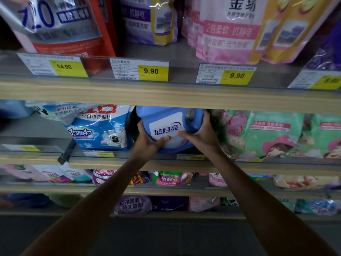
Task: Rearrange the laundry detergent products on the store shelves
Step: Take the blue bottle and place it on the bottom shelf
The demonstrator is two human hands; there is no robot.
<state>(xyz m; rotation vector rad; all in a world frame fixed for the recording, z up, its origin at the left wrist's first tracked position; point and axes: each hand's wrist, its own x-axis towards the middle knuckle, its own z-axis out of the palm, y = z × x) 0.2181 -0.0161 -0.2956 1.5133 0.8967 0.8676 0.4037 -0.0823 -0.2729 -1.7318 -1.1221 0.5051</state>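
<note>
A blue detergent bottle (166, 121) with a white label stands on the second shelf (129, 164), between a white-and-blue powder bag (99, 128) and green-and-pink bags (273, 135). My left hand (147, 143) grips the bottle's lower left side, thumb across the front. My right hand (201, 133) holds its right side, fingers wrapped up around the edge. The bottle's top is tucked under the wooden shelf edge above it.
The top shelf (166, 95) carries hanging pouches in silver-red (55, 24), purple (147, 19) and pink (228, 30), with yellow price tags (151, 71) on its rail. Lower shelves hold several more bags (171, 178). The dark floor lies below.
</note>
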